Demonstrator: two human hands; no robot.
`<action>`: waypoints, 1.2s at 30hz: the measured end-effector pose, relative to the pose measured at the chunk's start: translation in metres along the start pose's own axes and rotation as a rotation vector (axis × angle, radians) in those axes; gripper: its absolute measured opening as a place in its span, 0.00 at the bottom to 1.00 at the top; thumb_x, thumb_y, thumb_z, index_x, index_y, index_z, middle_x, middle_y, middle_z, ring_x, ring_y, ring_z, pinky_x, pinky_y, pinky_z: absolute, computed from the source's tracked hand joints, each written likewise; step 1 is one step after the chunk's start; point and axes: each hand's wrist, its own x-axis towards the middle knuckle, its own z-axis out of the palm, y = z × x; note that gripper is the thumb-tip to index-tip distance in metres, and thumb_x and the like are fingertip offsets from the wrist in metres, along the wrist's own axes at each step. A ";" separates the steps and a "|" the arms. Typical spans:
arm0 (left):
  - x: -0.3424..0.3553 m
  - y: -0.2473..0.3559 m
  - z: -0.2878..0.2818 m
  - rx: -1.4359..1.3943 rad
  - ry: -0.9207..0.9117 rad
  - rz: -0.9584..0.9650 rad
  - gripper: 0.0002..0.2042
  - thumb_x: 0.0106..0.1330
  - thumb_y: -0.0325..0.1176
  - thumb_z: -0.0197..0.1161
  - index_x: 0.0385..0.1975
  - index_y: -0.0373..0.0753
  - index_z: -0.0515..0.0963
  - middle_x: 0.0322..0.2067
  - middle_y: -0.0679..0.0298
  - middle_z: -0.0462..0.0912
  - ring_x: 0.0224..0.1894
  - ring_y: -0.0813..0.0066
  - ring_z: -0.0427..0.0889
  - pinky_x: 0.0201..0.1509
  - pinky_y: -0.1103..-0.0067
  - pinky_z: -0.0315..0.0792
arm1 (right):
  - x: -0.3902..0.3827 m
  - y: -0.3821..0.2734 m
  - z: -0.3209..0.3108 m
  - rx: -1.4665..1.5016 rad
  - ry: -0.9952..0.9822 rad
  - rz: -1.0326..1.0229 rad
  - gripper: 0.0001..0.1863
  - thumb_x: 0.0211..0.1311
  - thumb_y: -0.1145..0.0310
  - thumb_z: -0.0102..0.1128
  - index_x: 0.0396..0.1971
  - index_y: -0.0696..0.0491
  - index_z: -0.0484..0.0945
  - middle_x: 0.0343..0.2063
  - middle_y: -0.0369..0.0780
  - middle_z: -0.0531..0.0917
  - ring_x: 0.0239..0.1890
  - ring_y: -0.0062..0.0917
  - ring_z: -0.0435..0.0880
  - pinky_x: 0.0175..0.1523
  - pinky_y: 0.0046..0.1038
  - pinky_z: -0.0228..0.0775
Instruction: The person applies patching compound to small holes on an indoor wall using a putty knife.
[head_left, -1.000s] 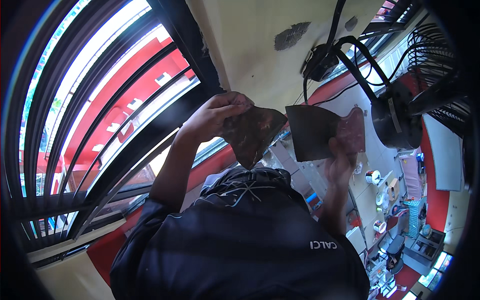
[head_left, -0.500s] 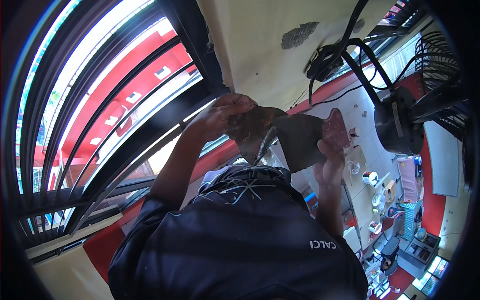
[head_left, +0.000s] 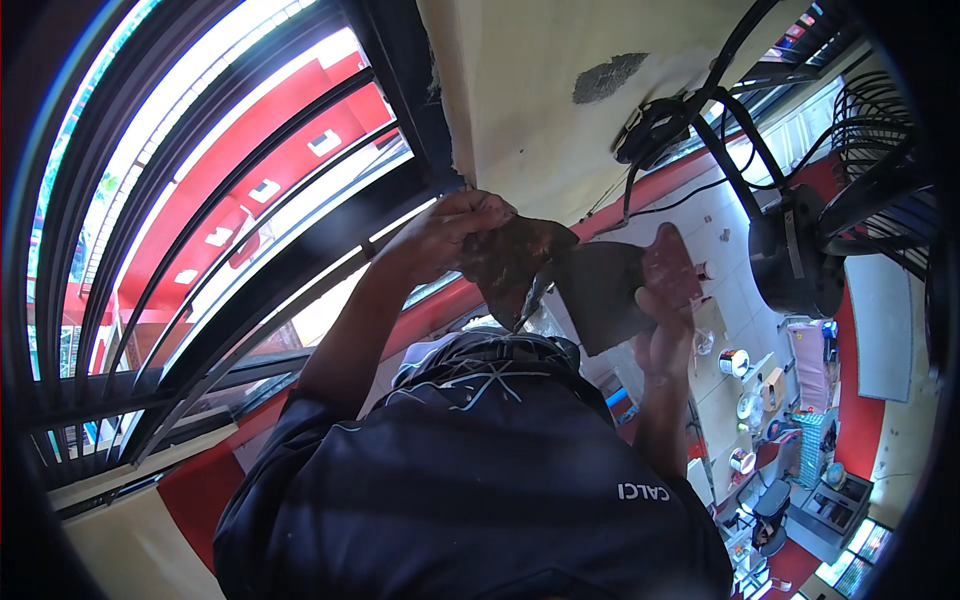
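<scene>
My left hand (head_left: 440,235) is closed on the upper left edge of a dark brown flat plate (head_left: 510,265) with a mottled surface. My right hand (head_left: 664,330) grips the red handle of a wide scraper (head_left: 605,290), its thumb on the red part and its broad dark grey blade pointing left. Blade and plate meet or overlap at their inner edges, in front of my waist. A shiny streak, which I cannot name, shows between them. Part of my right hand's fingers is hidden behind the handle.
Black window bars (head_left: 230,230) run along the left. A cream wall (head_left: 530,90) with a grey patch (head_left: 608,78) rises ahead. A black wall fan (head_left: 795,250) with cables hangs at the right. Far below are tins (head_left: 734,362), a chair (head_left: 770,505) and other items.
The view has shifted slightly. Both hands keep their hold, with plate and scraper nearly as before; the grey blade's lower edge sits slightly lower.
</scene>
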 end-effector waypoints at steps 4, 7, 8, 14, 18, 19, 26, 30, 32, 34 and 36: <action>-0.002 0.003 0.005 0.065 0.019 -0.071 0.14 0.65 0.35 0.54 0.46 0.34 0.72 0.40 0.64 0.77 0.41 0.79 0.76 0.46 0.83 0.70 | -0.004 -0.002 0.011 0.158 0.042 0.233 0.37 0.48 0.82 0.48 0.63 0.57 0.54 0.61 0.41 0.62 0.62 0.31 0.60 0.65 0.33 0.53; -0.005 0.000 0.005 0.061 0.016 -0.045 0.12 0.65 0.35 0.54 0.43 0.34 0.73 0.38 0.65 0.78 0.40 0.81 0.76 0.44 0.83 0.70 | -0.002 0.002 0.012 0.285 0.062 0.309 0.35 0.49 0.79 0.48 0.63 0.57 0.55 0.61 0.41 0.62 0.62 0.31 0.60 0.65 0.32 0.52; -0.005 0.000 0.005 0.060 0.016 -0.044 0.12 0.65 0.35 0.54 0.43 0.34 0.73 0.38 0.65 0.78 0.40 0.81 0.76 0.44 0.83 0.70 | -0.001 0.007 0.010 0.367 0.023 0.301 0.34 0.50 0.79 0.48 0.62 0.56 0.56 0.57 0.43 0.66 0.59 0.33 0.66 0.62 0.33 0.58; -0.001 0.003 0.006 0.049 -0.002 -0.061 0.11 0.64 0.35 0.55 0.41 0.35 0.75 0.35 0.67 0.77 0.34 0.84 0.75 0.39 0.85 0.69 | 0.007 -0.002 0.013 0.444 -0.026 0.288 0.34 0.52 0.77 0.46 0.63 0.55 0.55 0.59 0.44 0.64 0.60 0.33 0.64 0.63 0.33 0.56; -0.002 0.005 0.003 0.040 -0.012 -0.055 0.11 0.63 0.36 0.56 0.39 0.35 0.75 0.32 0.68 0.77 0.32 0.85 0.74 0.36 0.84 0.68 | 0.005 -0.019 0.017 0.405 -0.041 0.209 0.33 0.52 0.74 0.44 0.63 0.60 0.54 0.62 0.44 0.61 0.63 0.33 0.60 0.66 0.32 0.50; -0.003 0.008 0.004 0.044 -0.023 -0.102 0.11 0.63 0.36 0.57 0.38 0.35 0.76 0.32 0.68 0.77 0.32 0.85 0.74 0.35 0.84 0.68 | 0.002 -0.024 0.017 0.403 -0.052 0.192 0.33 0.52 0.74 0.44 0.63 0.60 0.54 0.62 0.44 0.61 0.63 0.33 0.60 0.66 0.32 0.50; -0.001 -0.013 0.000 0.028 0.017 -0.096 0.16 0.62 0.43 0.59 0.38 0.34 0.76 0.27 0.69 0.76 0.28 0.83 0.74 0.28 0.83 0.67 | -0.011 -0.031 -0.012 0.225 0.045 -0.523 0.25 0.56 0.72 0.45 0.56 0.62 0.62 0.54 0.49 0.69 0.55 0.37 0.71 0.60 0.36 0.62; -0.011 -0.006 0.008 -0.003 0.003 -0.049 0.16 0.63 0.42 0.58 0.40 0.34 0.76 0.33 0.65 0.78 0.34 0.80 0.76 0.38 0.82 0.70 | -0.002 -0.009 -0.023 -0.154 0.517 -0.692 0.26 0.54 0.75 0.49 0.56 0.60 0.63 0.51 0.47 0.72 0.52 0.37 0.73 0.58 0.39 0.63; -0.010 -0.010 0.004 -0.051 -0.008 -0.073 0.15 0.63 0.39 0.58 0.41 0.34 0.75 0.36 0.64 0.78 0.38 0.79 0.77 0.43 0.80 0.70 | 0.002 0.013 -0.043 -1.134 0.533 -0.864 0.22 0.55 0.77 0.51 0.53 0.58 0.66 0.45 0.45 0.75 0.43 0.33 0.76 0.50 0.37 0.68; -0.008 -0.016 0.003 -0.016 -0.015 -0.055 0.14 0.64 0.44 0.55 0.36 0.39 0.75 0.21 0.72 0.72 0.20 0.85 0.69 0.21 0.85 0.61 | 0.013 0.015 -0.037 -1.634 0.531 -0.921 0.20 0.56 0.78 0.51 0.51 0.57 0.67 0.42 0.44 0.77 0.39 0.31 0.78 0.47 0.36 0.70; -0.008 -0.021 -0.001 -0.031 -0.021 -0.026 0.12 0.64 0.43 0.55 0.36 0.39 0.74 0.20 0.73 0.71 0.19 0.86 0.68 0.20 0.86 0.60 | 0.035 0.019 -0.006 -0.135 0.465 -0.725 0.10 0.58 0.76 0.51 0.41 0.57 0.73 0.36 0.42 0.78 0.34 0.29 0.77 0.42 0.33 0.71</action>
